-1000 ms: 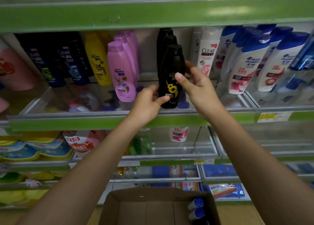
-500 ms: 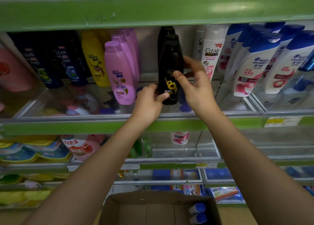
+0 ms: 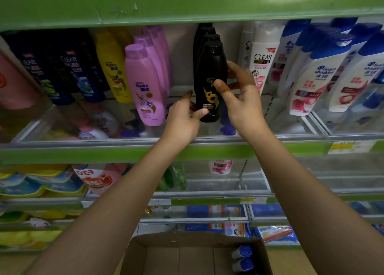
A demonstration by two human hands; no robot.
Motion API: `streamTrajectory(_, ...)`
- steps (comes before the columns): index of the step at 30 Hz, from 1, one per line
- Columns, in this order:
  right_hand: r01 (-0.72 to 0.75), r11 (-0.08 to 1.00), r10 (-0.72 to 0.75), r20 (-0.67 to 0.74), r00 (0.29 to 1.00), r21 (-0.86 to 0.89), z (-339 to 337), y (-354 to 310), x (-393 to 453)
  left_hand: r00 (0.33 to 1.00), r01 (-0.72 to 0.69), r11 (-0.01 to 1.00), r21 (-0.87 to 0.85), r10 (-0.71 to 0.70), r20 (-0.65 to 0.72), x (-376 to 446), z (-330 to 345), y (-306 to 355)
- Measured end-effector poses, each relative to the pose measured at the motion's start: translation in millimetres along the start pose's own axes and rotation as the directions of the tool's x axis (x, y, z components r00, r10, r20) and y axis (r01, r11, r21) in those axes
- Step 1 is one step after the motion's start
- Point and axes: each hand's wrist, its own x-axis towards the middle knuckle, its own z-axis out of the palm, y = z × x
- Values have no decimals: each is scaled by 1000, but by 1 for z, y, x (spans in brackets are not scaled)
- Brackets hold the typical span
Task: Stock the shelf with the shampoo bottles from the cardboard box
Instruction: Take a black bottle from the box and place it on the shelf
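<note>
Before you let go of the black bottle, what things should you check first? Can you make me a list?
1. Both hands on the black bottle: ok. The left hand pinches it low down and the right hand grips its side.
2. Label facing out: ok, the sunflower shows to the front.
3. Lined up with the other black bottles behind it: ok, it stands at the front of that row.
4. Bottom resting flat on the shelf: cannot tell, the hands and the clear front rail blur it.
5. Room beside the pink bottle: ok, there is a gap.
6. More to stock: ok, blue-capped bottles lie in the cardboard box.
</note>
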Motion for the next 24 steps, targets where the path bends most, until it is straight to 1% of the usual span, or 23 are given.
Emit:
streamTrajectory(6, -8, 1000, 8, -23, 1000, -3, 1, 4, 3, 999, -34, 999, -19, 34, 17, 0, -1, 5)
streamTrajectory(14, -4, 1000, 4, -12, 1000, -29, 1, 7, 8, 999, -24, 999, -29, 25, 25, 1, -1, 7)
streamTrajectory(20, 29, 999, -30, -14, 999, -25, 1, 9, 11, 1000, -19, 999, -26, 19, 5, 4, 1, 6)
streamTrajectory(24, 25, 1000, -25, -14, 1000, -2, 3, 13, 14, 1000, -17, 999, -43, 17, -2, 7, 3, 5)
